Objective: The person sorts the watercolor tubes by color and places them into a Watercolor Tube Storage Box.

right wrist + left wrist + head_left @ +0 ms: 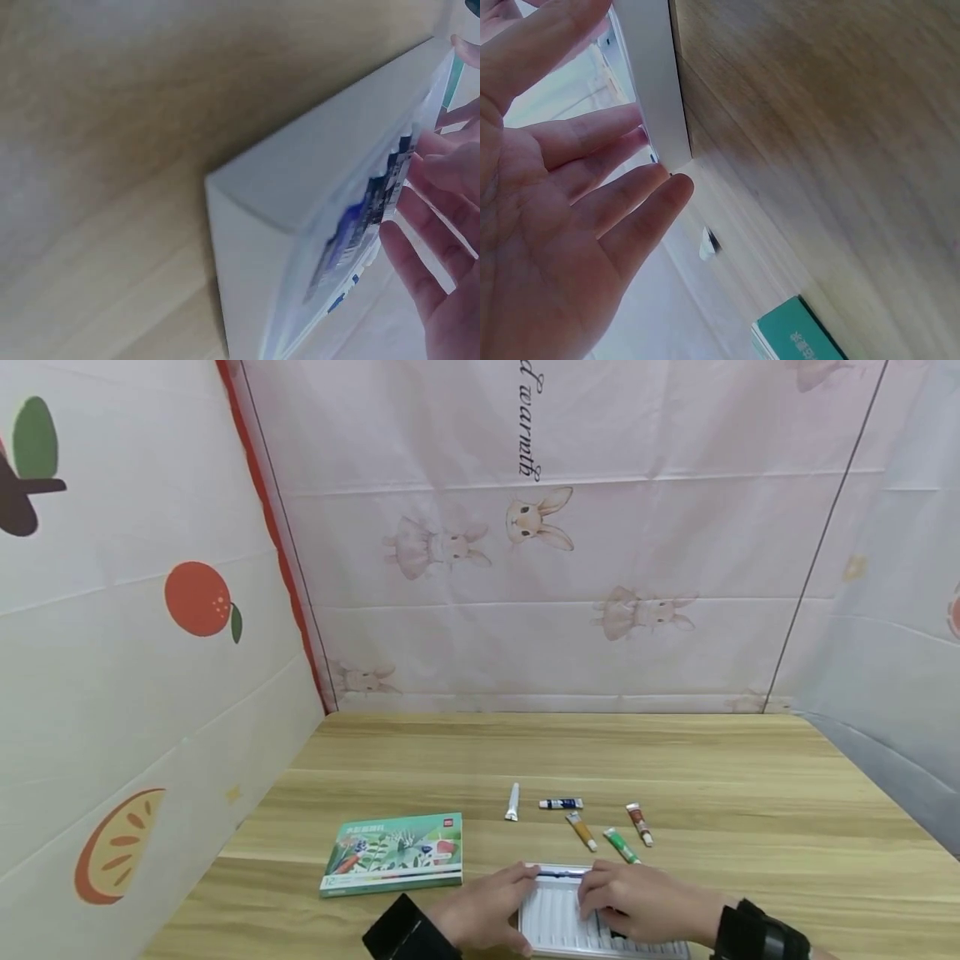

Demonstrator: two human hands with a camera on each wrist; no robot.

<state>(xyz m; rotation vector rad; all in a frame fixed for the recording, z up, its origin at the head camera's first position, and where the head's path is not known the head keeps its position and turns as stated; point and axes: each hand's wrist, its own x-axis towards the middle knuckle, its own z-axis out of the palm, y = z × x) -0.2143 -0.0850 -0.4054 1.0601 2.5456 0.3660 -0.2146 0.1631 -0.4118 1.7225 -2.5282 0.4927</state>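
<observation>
A white ridged tray (551, 917) lies at the table's front edge, with a dark tube (558, 874) along its far end. At the tray's left side, my left hand (487, 906) touches the rim with its fingers extended, as the left wrist view also shows. My right hand (641, 897) reaches over the tray, fingertips down among the grooves. In the right wrist view, several dark-labelled paint tubes (375, 195) lie in the tray beside its loosely bent fingers. No tube shows between those fingers, though the head view hides part of the fingertips.
Beyond the tray lie loose paint tubes: white (513, 802), dark blue (561, 804), ochre (582, 832), green (621, 846) and reddish brown (640, 824). A green illustrated box (393, 856) lies to the left on the wooden table (420, 768). Printed cloths hang behind and beside.
</observation>
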